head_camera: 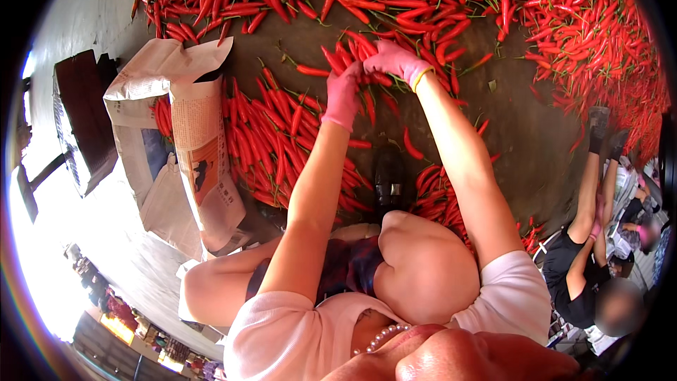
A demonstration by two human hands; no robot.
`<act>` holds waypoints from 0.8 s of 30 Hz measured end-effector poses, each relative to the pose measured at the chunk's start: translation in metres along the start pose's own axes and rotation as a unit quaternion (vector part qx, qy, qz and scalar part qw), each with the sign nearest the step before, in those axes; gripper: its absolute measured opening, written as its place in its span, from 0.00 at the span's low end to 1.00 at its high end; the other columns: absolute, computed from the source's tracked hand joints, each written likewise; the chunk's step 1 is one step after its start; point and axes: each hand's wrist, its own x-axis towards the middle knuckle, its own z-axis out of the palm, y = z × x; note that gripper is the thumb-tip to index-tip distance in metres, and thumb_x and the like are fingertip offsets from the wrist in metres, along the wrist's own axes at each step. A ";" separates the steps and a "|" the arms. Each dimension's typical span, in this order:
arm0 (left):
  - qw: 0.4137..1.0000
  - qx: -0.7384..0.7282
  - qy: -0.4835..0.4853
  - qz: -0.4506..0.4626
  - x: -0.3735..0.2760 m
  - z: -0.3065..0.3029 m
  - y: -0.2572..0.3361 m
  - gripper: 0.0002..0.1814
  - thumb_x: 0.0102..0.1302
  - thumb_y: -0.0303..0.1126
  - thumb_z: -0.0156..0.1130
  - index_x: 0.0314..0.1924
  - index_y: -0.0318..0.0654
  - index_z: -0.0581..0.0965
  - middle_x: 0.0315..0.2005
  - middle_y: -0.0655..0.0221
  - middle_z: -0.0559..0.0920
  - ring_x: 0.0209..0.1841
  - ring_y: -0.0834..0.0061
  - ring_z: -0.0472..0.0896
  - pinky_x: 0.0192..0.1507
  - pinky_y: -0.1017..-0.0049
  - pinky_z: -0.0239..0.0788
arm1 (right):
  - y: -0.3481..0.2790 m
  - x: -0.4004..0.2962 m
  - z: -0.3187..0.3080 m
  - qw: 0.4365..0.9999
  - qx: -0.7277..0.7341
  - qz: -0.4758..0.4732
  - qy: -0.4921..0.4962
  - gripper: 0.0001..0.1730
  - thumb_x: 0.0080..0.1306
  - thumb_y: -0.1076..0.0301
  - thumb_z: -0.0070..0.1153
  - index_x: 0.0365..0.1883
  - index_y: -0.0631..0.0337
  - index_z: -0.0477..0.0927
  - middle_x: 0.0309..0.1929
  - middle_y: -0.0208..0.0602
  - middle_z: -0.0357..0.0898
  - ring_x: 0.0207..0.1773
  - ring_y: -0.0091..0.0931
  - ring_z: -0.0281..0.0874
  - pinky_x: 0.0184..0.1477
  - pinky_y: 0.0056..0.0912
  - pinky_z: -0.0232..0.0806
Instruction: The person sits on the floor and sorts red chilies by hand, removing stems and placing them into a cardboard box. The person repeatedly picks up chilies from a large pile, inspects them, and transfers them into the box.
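In a pink glove, my left hand [342, 94] is closed around a bunch of red chilli peppers [338, 57], with stems trailing below. My right hand [395, 62], also in a pink glove and with a yellow band at the wrist, grips the far side of the same bunch. Both hands meet in front of me, low over the dark floor [508, 92]; the bunch partly hides the fingers. Close by my left forearm lies a pile of red chillies [275, 137], mostly aligned. Another chilli heap [441, 196] shows beneath my right forearm.
A newspaper-lined box [203, 132] stands at left, with several chillies inside. Large chilli heaps [592, 37] spread across the back and right. My black shoe [389, 177] rests between the near piles. Another person [579, 270] sits at the right, with others beyond.
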 end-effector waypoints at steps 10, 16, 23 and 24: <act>0.995 -0.036 -0.078 0.040 -0.019 -0.004 -0.010 0.09 0.62 0.24 0.64 0.42 0.33 0.76 0.29 0.72 0.80 0.29 0.81 0.76 0.32 0.78 0.67 | 0.046 -0.027 0.014 0.968 0.239 -0.029 0.073 0.11 0.53 0.80 0.58 0.35 0.59 0.76 0.27 0.25 0.77 0.27 0.18 0.73 0.28 0.22 0.62; 0.982 0.079 0.072 0.154 -0.028 -0.014 -0.008 0.21 0.52 0.28 0.65 0.46 0.26 0.75 0.33 0.65 0.83 0.32 0.78 0.79 0.34 0.76 0.72 | 0.037 -0.008 0.031 0.994 0.111 -0.014 0.018 0.10 0.54 0.73 0.60 0.36 0.54 0.78 0.26 0.20 0.74 0.28 0.17 0.69 0.30 0.21 0.60; 0.999 0.012 0.002 0.052 -0.029 -0.059 0.009 0.20 0.59 0.22 0.63 0.52 0.29 0.72 0.34 0.69 0.82 0.34 0.78 0.80 0.38 0.75 0.73 | 0.051 -0.015 0.069 0.981 0.167 -0.102 0.020 0.05 0.53 0.75 0.58 0.29 0.59 0.77 0.25 0.24 0.75 0.27 0.18 0.69 0.30 0.22 0.60; 0.993 -0.001 -0.099 0.064 -0.043 -0.051 0.017 0.20 0.60 0.23 0.64 0.53 0.32 0.72 0.33 0.70 0.81 0.33 0.78 0.80 0.38 0.75 0.73 | 0.046 -0.028 0.063 0.981 0.152 -0.111 0.046 0.05 0.53 0.76 0.58 0.29 0.59 0.77 0.25 0.25 0.76 0.27 0.19 0.70 0.30 0.22 0.61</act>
